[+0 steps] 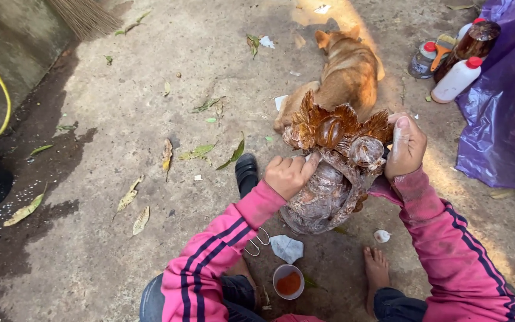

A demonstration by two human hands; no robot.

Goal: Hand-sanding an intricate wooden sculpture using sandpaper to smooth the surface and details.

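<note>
The carved wooden sculpture (pixel 332 173), glossy brown at its top, stands on the concrete ground (pixel 150 119) between the person's knees; its base is hidden behind the sleeves. The left hand (pixel 289 175) is clenched against its left side, the thumb pressing the carving. The right hand (pixel 406 146) grasps the upper right edge. One dog (pixel 344 74) lies just beyond, its head hard to make out. Far right stand three bottles (pixel 457 77) and a purple sheet (pixel 505 101), cut off. One small cup (pixel 288 281) of orange paste sits near.
</note>
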